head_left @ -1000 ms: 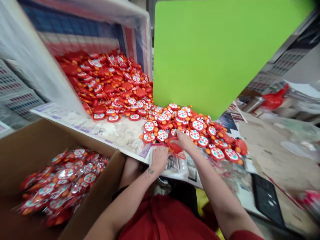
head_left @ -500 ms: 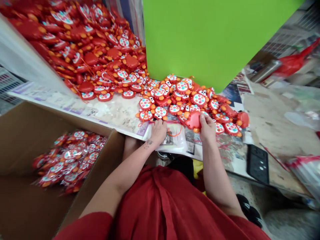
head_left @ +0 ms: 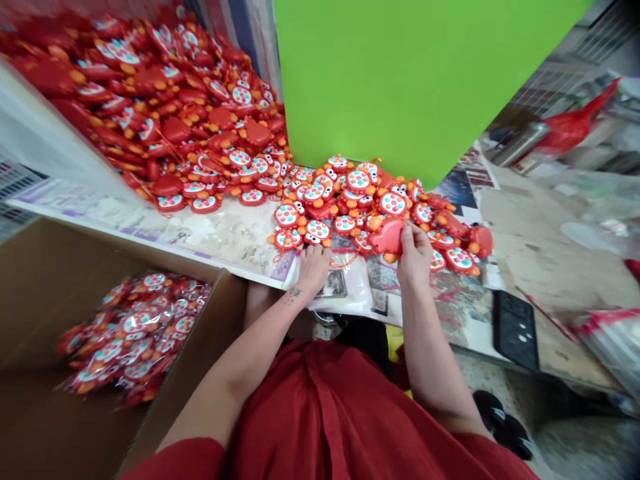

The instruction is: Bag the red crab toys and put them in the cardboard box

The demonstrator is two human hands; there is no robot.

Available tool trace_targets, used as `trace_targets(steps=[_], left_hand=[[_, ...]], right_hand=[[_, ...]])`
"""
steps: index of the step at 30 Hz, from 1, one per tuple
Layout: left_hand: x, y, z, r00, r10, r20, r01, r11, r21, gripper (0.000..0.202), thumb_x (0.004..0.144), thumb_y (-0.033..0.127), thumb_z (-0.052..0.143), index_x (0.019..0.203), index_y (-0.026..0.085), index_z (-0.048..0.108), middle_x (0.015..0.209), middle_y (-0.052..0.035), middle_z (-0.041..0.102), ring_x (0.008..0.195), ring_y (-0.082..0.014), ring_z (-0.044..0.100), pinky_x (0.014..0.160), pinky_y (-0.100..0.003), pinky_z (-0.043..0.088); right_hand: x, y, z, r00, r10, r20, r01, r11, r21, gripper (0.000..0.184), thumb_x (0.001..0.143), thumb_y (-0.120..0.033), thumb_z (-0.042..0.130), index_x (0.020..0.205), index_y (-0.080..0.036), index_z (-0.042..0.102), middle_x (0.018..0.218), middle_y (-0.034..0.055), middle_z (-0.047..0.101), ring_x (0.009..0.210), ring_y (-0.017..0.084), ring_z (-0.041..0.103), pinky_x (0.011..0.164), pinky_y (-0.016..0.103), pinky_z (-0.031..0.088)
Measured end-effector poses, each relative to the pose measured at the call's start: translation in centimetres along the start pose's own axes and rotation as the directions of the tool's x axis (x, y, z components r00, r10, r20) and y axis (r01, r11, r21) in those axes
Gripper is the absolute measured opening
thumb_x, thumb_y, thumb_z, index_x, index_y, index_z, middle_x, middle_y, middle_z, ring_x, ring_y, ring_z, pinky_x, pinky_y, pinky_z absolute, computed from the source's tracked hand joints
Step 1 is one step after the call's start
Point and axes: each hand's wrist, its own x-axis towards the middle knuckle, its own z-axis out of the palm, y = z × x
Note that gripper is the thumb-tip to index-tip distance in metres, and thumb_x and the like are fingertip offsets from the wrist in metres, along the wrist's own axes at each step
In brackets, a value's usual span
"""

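Note:
My right hand (head_left: 414,255) grips a red crab-shaped toy (head_left: 387,237), lifted a little above the table's near edge with its plain red back showing. My left hand (head_left: 313,268) rests palm down on a stack of clear plastic bags (head_left: 353,287) at the table edge, its fingers lying fairly flat near an orange cord. Just beyond both hands lies a pile of the same red and orange toys (head_left: 350,193) with dotted white faces.
A much bigger heap of the toys (head_left: 150,100) fills a lined sack at the back left. A cardboard box (head_left: 75,413) at my left holds bagged toys (head_left: 135,327). A dark phone (head_left: 515,328) lies at the table's right. A flat green panel (head_left: 400,80) covers the view ahead.
My right hand has picked a red toy out of the pile and raised it. My left hand has stayed on the bags. The camera has tilted down.

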Motion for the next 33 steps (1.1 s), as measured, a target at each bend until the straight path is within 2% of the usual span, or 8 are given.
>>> trace_targets(steps=[4,8,14,17,20,28,32,33], left_hand=[[-0.9,1.1,0.8,0.977,0.203,-0.065,-0.206,0.977,-0.052,0.022,0.099,0.028,0.04,0.099,0.017,0.059,0.096,-0.0092,0.061,0.094,-0.025,0.052,0.083,-0.039,0.041],[-1.2,1.4,0.9,0.932,0.342,-0.118,-0.355,0.928,-0.11,0.022,0.099,0.03,0.043,0.106,0.017,0.059,0.103,-0.0081,0.061,0.098,-0.0225,0.052,0.088,-0.036,0.041],[-1.2,1.2,0.7,0.9,0.426,-0.095,-0.434,0.896,-0.092,0.023,0.099,0.027,0.044,0.114,0.02,0.059,0.106,-0.0074,0.06,0.1,-0.0222,0.05,0.088,-0.036,0.041],[-1.1,1.4,0.8,0.918,0.392,-0.054,-0.395,0.916,-0.069,0.026,0.1,0.029,0.041,0.116,0.019,0.059,0.102,-0.008,0.06,0.1,-0.0238,0.049,0.088,-0.038,0.04],[-1.0,1.6,0.7,0.946,0.323,-0.025,-0.324,0.944,-0.058,0.027,0.1,0.03,0.039,0.105,0.018,0.063,0.1,-0.009,0.058,0.099,-0.0252,0.048,0.088,-0.039,0.039],[-1.1,1.5,0.2,0.976,0.202,-0.077,-0.21,0.972,-0.107,0.027,0.098,0.037,0.042,0.101,0.018,0.061,0.101,-0.011,0.06,0.101,-0.0272,0.05,0.091,-0.042,0.039],[-1.2,1.5,0.0,0.973,0.127,-0.193,-0.164,0.967,-0.193,0.022,0.097,0.034,0.046,0.099,0.018,0.061,0.121,-0.0127,0.059,0.116,-0.0271,0.049,0.101,-0.043,0.037],[-1.1,1.5,-0.1,0.968,0.12,-0.218,-0.168,0.962,-0.217,0.02,0.097,0.033,0.047,0.098,0.018,0.061,0.127,-0.0126,0.057,0.121,-0.0267,0.047,0.104,-0.043,0.035]], right_hand=[[0.0,-0.3,0.9,0.996,-0.076,0.052,0.082,0.99,-0.115,0.038,0.086,-0.051,0.06,0.108,-0.02,0.064,0.107,0.0066,0.067,0.099,0.02,0.062,0.092,0.04,0.049],[-0.3,0.4,2.8,0.962,-0.157,0.224,0.215,0.942,-0.259,0.034,0.087,-0.049,0.059,0.107,-0.021,0.063,0.107,0.0084,0.066,0.1,0.022,0.06,0.093,0.042,0.047],[-0.7,2.5,5.5,0.916,-0.214,0.34,0.322,0.897,-0.302,0.035,0.088,-0.05,0.056,0.106,-0.021,0.062,0.104,0.0096,0.066,0.097,0.023,0.058,0.091,0.042,0.046],[-0.5,2.4,6.1,0.909,-0.22,0.354,0.333,0.894,-0.301,0.035,0.089,-0.049,0.055,0.107,-0.021,0.062,0.105,0.0097,0.066,0.098,0.023,0.058,0.09,0.04,0.046],[0.0,2.0,5.8,0.892,-0.222,0.393,0.352,0.887,-0.298,0.034,0.09,-0.049,0.055,0.109,-0.022,0.062,0.106,0.0089,0.065,0.099,0.022,0.057,0.091,0.039,0.045],[-0.6,2.6,3.8,0.778,-0.061,0.625,0.348,0.87,-0.348,0.034,0.087,-0.049,0.06,0.105,-0.021,0.068,0.1,0.0084,0.067,0.094,0.023,0.059,0.087,0.039,0.047],[-1.4,2.7,4.3,0.606,0.03,0.795,0.301,0.916,-0.264,0.037,0.092,-0.052,0.05,0.096,-0.021,0.071,0.094,0.0066,0.07,0.088,0.021,0.061,0.084,0.037,0.047],[-1.4,2.5,4.3,0.582,0.027,0.813,0.303,0.92,-0.247,0.039,0.092,-0.053,0.048,0.092,-0.021,0.072,0.092,0.0065,0.07,0.087,0.021,0.061,0.084,0.037,0.047]])
